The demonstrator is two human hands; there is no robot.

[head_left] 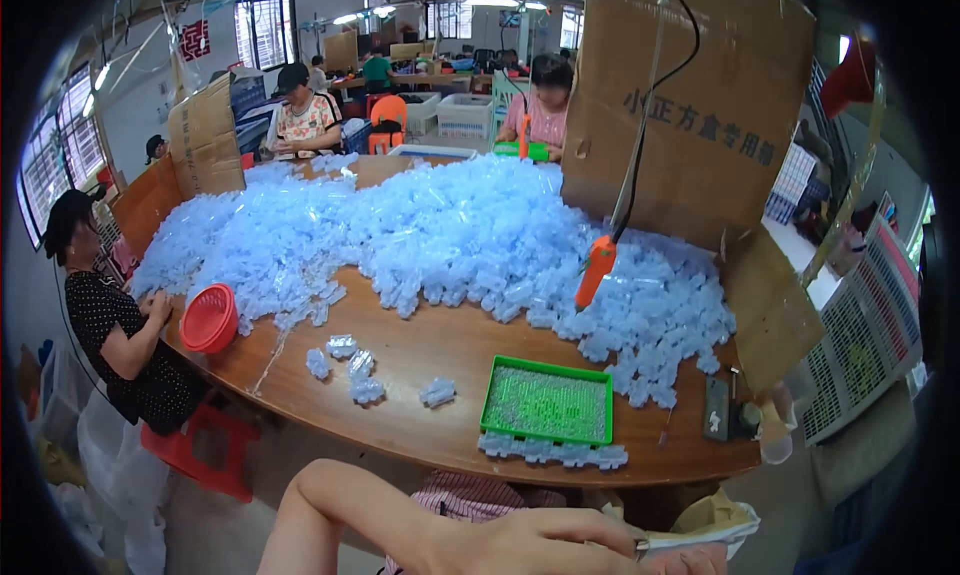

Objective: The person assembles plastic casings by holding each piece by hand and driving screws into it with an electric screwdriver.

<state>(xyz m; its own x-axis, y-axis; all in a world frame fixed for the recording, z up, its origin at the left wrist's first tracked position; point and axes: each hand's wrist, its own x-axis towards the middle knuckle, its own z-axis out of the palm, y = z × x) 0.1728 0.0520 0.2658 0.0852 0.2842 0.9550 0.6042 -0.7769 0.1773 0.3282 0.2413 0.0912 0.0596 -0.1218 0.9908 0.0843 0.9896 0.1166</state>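
Observation:
My left forearm crosses the lower edge, and my left hand [545,541] is at the front of my body, below the table. Its fingers bend down and look closed, their tips cut off by the frame. What they hold is hidden. Only a bit of my right hand [697,561] shows beside it, fingers out of sight. Both hands are against an open white bag [738,528] with a beige inside. On the table above them lies a green tray [549,401] filled with tiny clear-grey pieces. A row of pale blue plastic pieces [553,452] lines its near edge.
A large heap of pale blue plastic pieces [450,235] covers the wooden table's [300,360] far part. An orange tool [597,272] hangs from a cord before a cardboard sheet [690,105]. A red basket [209,319] stands left. Co-workers [125,315] sit around.

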